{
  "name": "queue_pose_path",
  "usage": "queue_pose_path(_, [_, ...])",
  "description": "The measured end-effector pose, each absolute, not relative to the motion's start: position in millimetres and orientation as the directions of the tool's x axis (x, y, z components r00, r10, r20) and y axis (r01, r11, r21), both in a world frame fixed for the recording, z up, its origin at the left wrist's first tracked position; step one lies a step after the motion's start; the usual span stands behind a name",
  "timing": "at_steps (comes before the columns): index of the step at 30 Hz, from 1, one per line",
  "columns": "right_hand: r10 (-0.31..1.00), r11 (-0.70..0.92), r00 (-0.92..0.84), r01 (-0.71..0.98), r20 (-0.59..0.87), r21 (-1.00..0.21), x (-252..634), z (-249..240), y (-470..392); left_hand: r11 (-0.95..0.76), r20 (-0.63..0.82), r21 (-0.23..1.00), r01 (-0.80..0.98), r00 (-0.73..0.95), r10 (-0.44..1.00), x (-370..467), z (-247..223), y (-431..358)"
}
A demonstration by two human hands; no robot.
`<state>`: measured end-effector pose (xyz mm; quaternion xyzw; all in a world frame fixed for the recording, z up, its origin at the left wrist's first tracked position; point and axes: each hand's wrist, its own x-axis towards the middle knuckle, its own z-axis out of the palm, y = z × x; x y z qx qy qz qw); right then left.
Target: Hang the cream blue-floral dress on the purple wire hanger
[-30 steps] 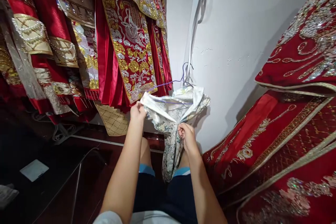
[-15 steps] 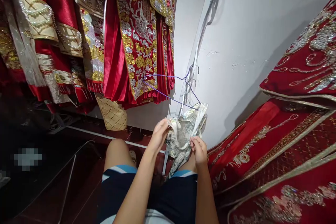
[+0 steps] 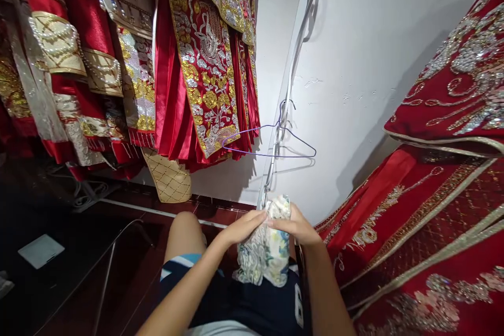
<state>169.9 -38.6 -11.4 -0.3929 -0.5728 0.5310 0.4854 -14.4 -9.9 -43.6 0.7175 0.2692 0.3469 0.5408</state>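
Well below the purple wire hanger, apart from it, a floral garment of thin, soft-looking cloth, white with blotches of blue, yellow and green. Hangs in 2 crumpled lobes, more puckered toward the left, smoother toward the right. At the hook of the hanger, a slim white metal rail

Left of the hanger, partly behind its lower left corner in this view, a red panel thick with silver and gold embroidery. Farther left, a glossy red satin skirt in sharp pleats, then 2 cream cuffs draped with pearl-like strings. Lower left of the hanger, a tan quilted piece with diamond stitching. Right of the hanger, a scuffed white wall, then dark red gowns with glittering beaded scrolls and pale trim

Below the hanger, grips the garment near its top with both hands: left hand curled around the left side, right hand around the right, with thumbs close together over the front and most other fingers hidden

Lower still from the hanger, on dark shorts, 1 white digit, 6 or 9, cannot tell which
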Motion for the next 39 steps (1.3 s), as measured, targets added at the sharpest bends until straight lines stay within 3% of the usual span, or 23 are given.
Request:
queue_pose_path(3, [0.919, 0.236, -0.365, 0.211, 0.148, -0.949, 196.8, 18.5, -21.7, -0.423, 0.053, 0.826, 0.372, 0.696, 0.716, -50.1, -54.6, 5.5])
queue_pose_path(5, [0.928, 0.353, -0.253, 0.361, 0.274, -0.863, 213.1, 30.0, -1.6, -0.501, -0.014, 0.597, 0.627, 0.632, 0.775, -79.7, -52.1, 19.3])
queue_pose_path(7, [0.895, 0.438, -0.131, 0.442, 0.427, -0.783, 224.2, 34.0, 26.0, -0.522, -0.006, 0.368, 0.770, 0.563, 0.826, -108.1, -40.8, 31.5])
queue_pose_path(9, [0.849, 0.487, -0.047, 0.452, 0.526, -0.747, 228.1, 32.4, 59.6, -0.525, 0.056, 0.220, 0.822, 0.527, 0.848, -129.5, -22.5, 38.8])
queue_pose_path(11, [0.834, 0.497, 0.004, 0.431, 0.552, -0.753, 224.7, 27.9, 95.5, -0.521, 0.130, 0.147, 0.841, 0.505, 0.853, -141.2, -1.0, 40.4])
queue_pose_path(17, [0.886, 0.326, 0.150, 0.471, 0.438, -0.820, 203.5, 15.6, 161.0, -0.438, 0.230, 0.046, 0.898, 0.417, 0.879, -136.6, 38.1, 39.5])
queue_pose_path(26, [0.848, 0.313, 0.214, 0.536, 0.485, -0.784, 247.5, 14.0, 108.0, -0.366, 0.332, 0.135, 0.921, 0.306, 0.892, -118.5, 22.9, 60.6])
queue_pose_path(30, [0.817, 0.357, 0.201, 0.560, 0.541, -0.748, 256.7, 26.4, 88.8, -0.475, 0.472, 0.282, 0.833, 0.311, 0.825, -93.2, 22.1, 78.9])
queue_pose_path(35, [0.812, 0.378, 0.215, 0.514, 0.543, -0.770, 246.6, 34.5, 77.7, -0.531, 0.595, 0.500, 0.684, 0.174, 0.785, -68.5, 33.9, 107.9])
queue_pose_path(39, [0.832, 0.373, 0.209, 0.475, 0.514, -0.797, 233.8, 31.7, 73.3, -0.600, 0.677, 0.562, 0.570, 0.101, 0.729, -58.2, 54.2, 119.2])
